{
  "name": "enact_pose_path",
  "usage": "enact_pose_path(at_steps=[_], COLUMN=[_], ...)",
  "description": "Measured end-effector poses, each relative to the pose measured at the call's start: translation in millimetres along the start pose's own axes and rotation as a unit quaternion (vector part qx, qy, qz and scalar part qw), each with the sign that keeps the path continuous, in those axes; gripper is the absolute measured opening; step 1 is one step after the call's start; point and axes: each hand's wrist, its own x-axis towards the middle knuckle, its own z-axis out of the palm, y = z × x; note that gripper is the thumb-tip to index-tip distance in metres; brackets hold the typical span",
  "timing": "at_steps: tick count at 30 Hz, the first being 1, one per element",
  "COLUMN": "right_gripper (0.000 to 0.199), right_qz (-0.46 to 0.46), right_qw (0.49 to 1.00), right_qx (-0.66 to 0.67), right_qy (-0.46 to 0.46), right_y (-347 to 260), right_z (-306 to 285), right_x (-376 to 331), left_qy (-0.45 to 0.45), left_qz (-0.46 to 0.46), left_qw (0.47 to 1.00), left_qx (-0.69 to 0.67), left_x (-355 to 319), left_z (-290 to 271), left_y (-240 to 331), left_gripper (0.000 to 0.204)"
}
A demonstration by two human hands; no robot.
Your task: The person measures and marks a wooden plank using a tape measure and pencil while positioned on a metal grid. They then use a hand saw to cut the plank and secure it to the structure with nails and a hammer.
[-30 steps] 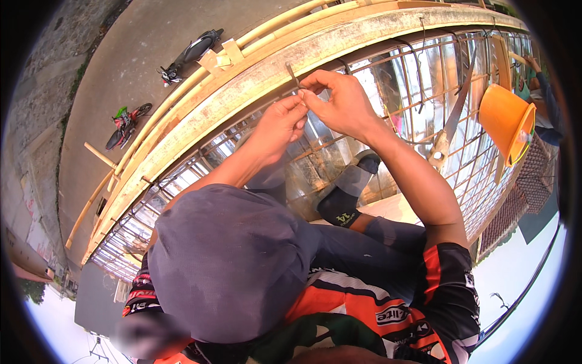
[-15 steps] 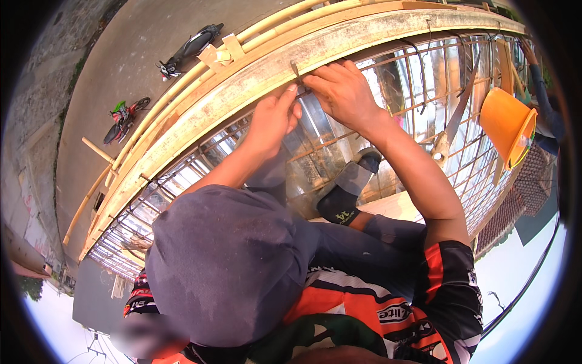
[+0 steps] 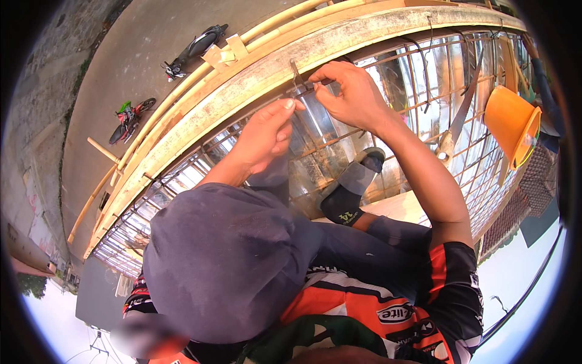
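Observation:
My right hand (image 3: 354, 96) is closed, thumb and forefinger curled together beside a short dark metal piece (image 3: 295, 74) that stands against the edge of the long timber beam (image 3: 242, 84). What the right fingers hold is too small to make out. Just to the left, my left hand (image 3: 267, 134) is closed too, thumb pressed to forefinger, its tip near the metal piece. Whether anything thin is pinched there cannot be seen. Below both hands spreads a grid of steel rods (image 3: 315, 147) over shiny sheeting. A grey cap (image 3: 224, 264) hides the lower middle.
A handsaw (image 3: 451, 134) rests on the rods at the right, near an orange bucket (image 3: 512, 127). My shod foot (image 3: 351, 191) is on the grid side. Bamboo poles (image 3: 273, 30) run beyond the beam. Two motorbikes (image 3: 197, 47) stand below. Another person's arm (image 3: 536, 73) shows far right.
My left hand has drawn back a little toward the lower left. The right fingers have shifted slightly down from the beam, so more of the metal piece shows.

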Motion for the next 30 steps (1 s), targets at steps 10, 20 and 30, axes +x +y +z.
enact_pose_path(at_steps=[10,20,30], right_gripper=[0.027,0.01,0.019], right_qz=[0.132,-0.191,-0.108], right_qw=[0.973,0.949,0.967], right_qx=[0.19,-0.224,-0.231], right_qy=[0.026,0.115,-0.015], right_y=[-31.0,-66.1,-32.4], right_z=[2.4,6.1,-53.8], right_x=[2.1,16.2,25.7], left_qy=[-0.072,0.097,0.242], left_qz=[0.005,0.189,0.365], left_qw=[0.984,0.884,0.741], left_qx=[0.16,0.417,0.509], left_x=[4.8,-41.1,-18.2], left_z=[31.2,-10.6,-16.0], left_y=[20.9,74.2,73.9], left_gripper=[0.032,0.032,0.023])
